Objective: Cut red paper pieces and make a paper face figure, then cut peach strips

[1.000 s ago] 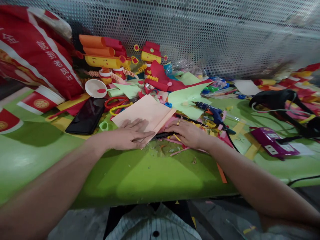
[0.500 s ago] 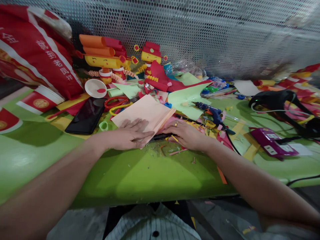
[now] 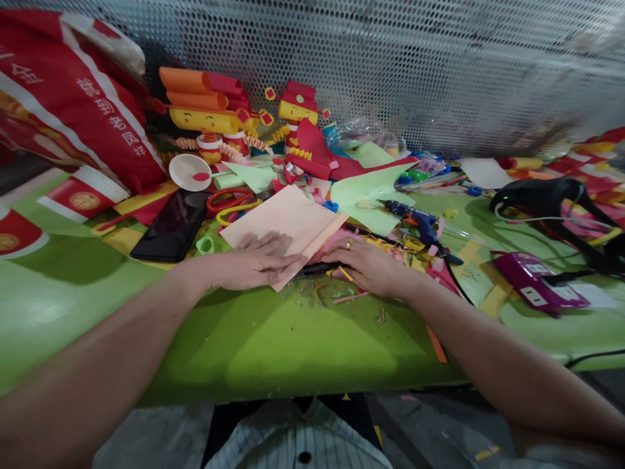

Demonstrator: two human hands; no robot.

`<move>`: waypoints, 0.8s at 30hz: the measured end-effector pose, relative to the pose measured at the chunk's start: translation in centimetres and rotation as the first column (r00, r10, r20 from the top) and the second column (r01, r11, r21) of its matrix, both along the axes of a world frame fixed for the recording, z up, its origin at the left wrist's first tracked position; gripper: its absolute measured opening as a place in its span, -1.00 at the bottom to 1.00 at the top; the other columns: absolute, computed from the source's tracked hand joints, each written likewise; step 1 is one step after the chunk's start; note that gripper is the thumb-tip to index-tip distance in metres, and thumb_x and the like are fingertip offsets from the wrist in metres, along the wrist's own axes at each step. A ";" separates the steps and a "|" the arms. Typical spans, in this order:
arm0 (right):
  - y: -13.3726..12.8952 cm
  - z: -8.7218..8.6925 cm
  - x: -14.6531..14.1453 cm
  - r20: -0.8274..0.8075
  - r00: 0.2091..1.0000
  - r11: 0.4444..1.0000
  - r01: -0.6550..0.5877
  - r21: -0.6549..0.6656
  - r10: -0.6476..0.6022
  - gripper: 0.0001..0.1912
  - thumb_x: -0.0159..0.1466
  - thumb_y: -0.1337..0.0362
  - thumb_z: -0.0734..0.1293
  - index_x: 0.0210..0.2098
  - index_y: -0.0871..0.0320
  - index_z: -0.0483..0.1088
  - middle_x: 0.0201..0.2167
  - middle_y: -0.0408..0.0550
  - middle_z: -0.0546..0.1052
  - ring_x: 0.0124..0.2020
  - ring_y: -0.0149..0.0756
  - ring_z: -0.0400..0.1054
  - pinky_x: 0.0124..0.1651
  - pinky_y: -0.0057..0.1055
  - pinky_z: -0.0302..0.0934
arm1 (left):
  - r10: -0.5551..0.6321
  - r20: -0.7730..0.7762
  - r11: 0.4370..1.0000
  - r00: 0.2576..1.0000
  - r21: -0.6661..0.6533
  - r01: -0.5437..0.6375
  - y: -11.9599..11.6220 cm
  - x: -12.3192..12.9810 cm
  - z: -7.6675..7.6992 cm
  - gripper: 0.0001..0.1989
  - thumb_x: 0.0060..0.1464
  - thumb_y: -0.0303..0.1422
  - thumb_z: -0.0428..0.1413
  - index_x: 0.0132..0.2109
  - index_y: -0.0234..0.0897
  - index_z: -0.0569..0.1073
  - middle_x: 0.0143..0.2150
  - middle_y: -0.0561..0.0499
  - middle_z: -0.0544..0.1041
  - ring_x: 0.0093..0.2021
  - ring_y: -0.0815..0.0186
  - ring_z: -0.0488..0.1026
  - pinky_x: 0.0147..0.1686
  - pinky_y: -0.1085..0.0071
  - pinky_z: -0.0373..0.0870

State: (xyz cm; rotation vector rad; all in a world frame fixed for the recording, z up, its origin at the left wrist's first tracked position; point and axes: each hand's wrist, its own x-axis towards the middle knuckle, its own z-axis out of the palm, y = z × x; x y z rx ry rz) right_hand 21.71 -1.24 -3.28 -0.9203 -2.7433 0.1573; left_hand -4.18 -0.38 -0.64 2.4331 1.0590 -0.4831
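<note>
A pale pink sheet of paper (image 3: 286, 221) lies over the clutter at the middle of the table, with a narrow fold along its right edge. My left hand (image 3: 258, 262) rests flat on its lower left part, fingers stretched. At the paper's right edge is my right hand (image 3: 364, 264), a ring on one finger; its fingertips meet the folded edge, and whether they pinch it is unclear. A dark object lies partly hidden between the hands, and a thin yellow strip shows by the right fingers.
Scissors (image 3: 237, 205), a black phone (image 3: 170, 226) and paper cups (image 3: 83, 195) are on the left. Paper figures (image 3: 208, 120) stand behind. To the right are a blue glue gun (image 3: 415, 221), a purple power strip (image 3: 540, 283) and a black headset-like device (image 3: 537, 195).
The whole view has shifted slightly, so things appear a little further right. Both hands stay at the paper, with more of its lower corner showing beyond the left fingers.
</note>
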 end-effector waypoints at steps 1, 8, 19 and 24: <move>0.0 0.0 -0.1 0.006 1.000 1.000 0.008 0.003 -0.008 -0.74 0.20 0.36 0.25 -0.12 0.15 0.42 -0.11 0.05 0.50 -0.09 -0.18 0.37 -0.04 -0.22 0.26 | -0.008 0.004 1.000 1.000 0.001 0.008 0.1 -0.1 0.0 -0.48 0.22 -0.01 -0.32 0.30 0.14 -0.13 0.38 0.11 -0.44 0.35 0.07 -0.49 0.21 -0.07 -0.41; -0.3 0.4 -0.8 0.023 0.999 1.000 0.022 0.009 -0.022 -0.75 0.22 0.37 0.24 -0.12 0.14 0.43 -0.11 0.05 0.50 -0.08 -0.17 0.36 -0.02 -0.16 0.25 | -0.044 -0.025 0.997 0.999 0.063 0.046 0.1 -0.1 -0.1 -0.49 0.24 -0.17 -0.20 0.29 0.17 -0.13 0.38 0.08 -0.44 0.35 0.04 -0.44 0.20 -0.09 -0.35; -0.2 0.3 -0.7 0.029 0.999 1.000 -0.017 -0.001 0.017 -0.76 0.22 0.37 0.23 -0.14 0.14 0.42 -0.14 0.05 0.51 -0.12 -0.19 0.37 -0.06 -0.20 0.27 | -0.027 -0.048 0.998 0.999 0.055 0.030 -0.1 0.3 -0.1 -0.51 0.24 -0.14 -0.21 0.29 0.17 -0.09 0.38 0.06 -0.43 0.35 0.06 -0.45 0.20 -0.12 -0.35; -0.1 0.3 -0.6 0.011 0.999 0.999 -0.044 -0.016 0.044 -0.76 0.22 0.39 0.22 -0.14 0.17 0.42 -0.13 0.07 0.51 -0.10 -0.18 0.36 -0.05 -0.20 0.26 | -0.021 -0.044 0.998 0.999 0.052 0.023 -0.1 0.3 -0.2 -0.51 0.24 -0.13 -0.21 0.28 0.18 -0.08 0.39 0.07 -0.43 0.35 0.06 -0.45 0.20 -0.11 -0.35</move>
